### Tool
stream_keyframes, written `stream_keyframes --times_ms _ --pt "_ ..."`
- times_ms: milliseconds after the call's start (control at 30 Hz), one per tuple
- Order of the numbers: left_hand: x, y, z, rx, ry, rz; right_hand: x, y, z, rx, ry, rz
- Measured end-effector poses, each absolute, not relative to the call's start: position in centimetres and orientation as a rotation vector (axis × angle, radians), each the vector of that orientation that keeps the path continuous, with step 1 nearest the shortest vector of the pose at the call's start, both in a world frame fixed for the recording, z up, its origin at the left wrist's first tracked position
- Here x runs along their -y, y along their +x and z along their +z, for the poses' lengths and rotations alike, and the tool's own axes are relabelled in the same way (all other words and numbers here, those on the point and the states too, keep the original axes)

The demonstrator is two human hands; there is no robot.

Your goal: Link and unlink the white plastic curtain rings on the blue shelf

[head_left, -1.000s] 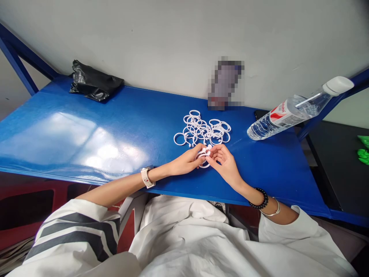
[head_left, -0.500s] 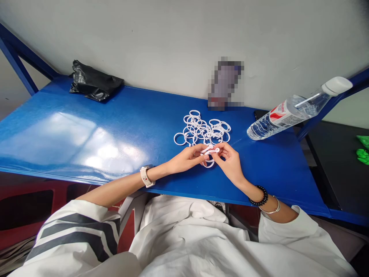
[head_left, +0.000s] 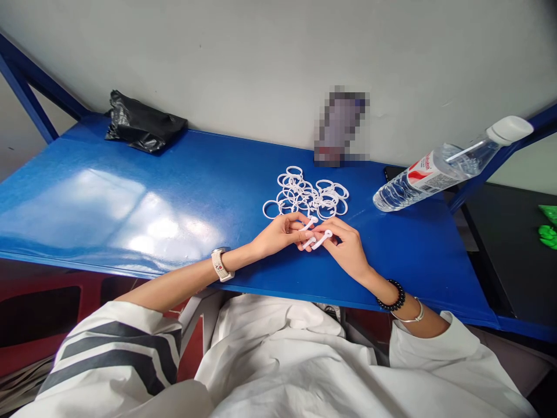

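My left hand point(head_left: 282, 237) is closed, with its thumb and fingers pinching white plastic rings point(head_left: 309, 223) whose rounded ends stick out past the fingertips. My right hand point(head_left: 349, 247) pinches another white plastic ring point(head_left: 322, 239) by its rounded end, close against the left fingertips. Fingers cover much of these pieces, so I cannot tell whether they are joined. Just beyond both hands, a loose pile of thin white plastic rings point(head_left: 300, 190) with small knobbed ends lies on the blue table point(head_left: 243, 174).
A clear water bottle point(head_left: 429, 174) with a white cap stands right of the pile. Against the wall, a black plastic bag point(head_left: 145, 123) lies at the back left, and a pixelated upright object point(head_left: 342, 125) is behind the rings. Something green point(head_left: 548, 235) shows at far right.
The white pieces between my fingers have turned from lying nearly sideways to slanting, with their ends now apart. My right hand has shifted slightly down; the pile looks the same.
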State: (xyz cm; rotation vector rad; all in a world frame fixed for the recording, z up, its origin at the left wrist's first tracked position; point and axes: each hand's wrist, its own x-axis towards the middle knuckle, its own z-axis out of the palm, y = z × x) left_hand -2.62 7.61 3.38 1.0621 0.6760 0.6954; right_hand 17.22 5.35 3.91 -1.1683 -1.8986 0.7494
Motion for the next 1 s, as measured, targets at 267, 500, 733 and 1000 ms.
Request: stream_keyframes --times_ms 267,500,733,1000 --pt "-7.54 -2.58 3.68 -0.672 1.053 0.730 -5.56 17.15 3.78 1.972 -1.099 0.716" --pt "-7.59 -2.69 3.95 -0.686 1.013 0.728 -5.50 17.19 4.12 1.999 -1.074 0.668" --pt "-7.60 -2.70 3.75 -0.711 1.029 0.731 -5.44 17.21 3.74 1.971 -1.092 0.758" --pt "-7.45 -2.69 4.00 -0.678 1.023 0.729 -5.41 17.01 3.60 1.894 -1.157 0.864"
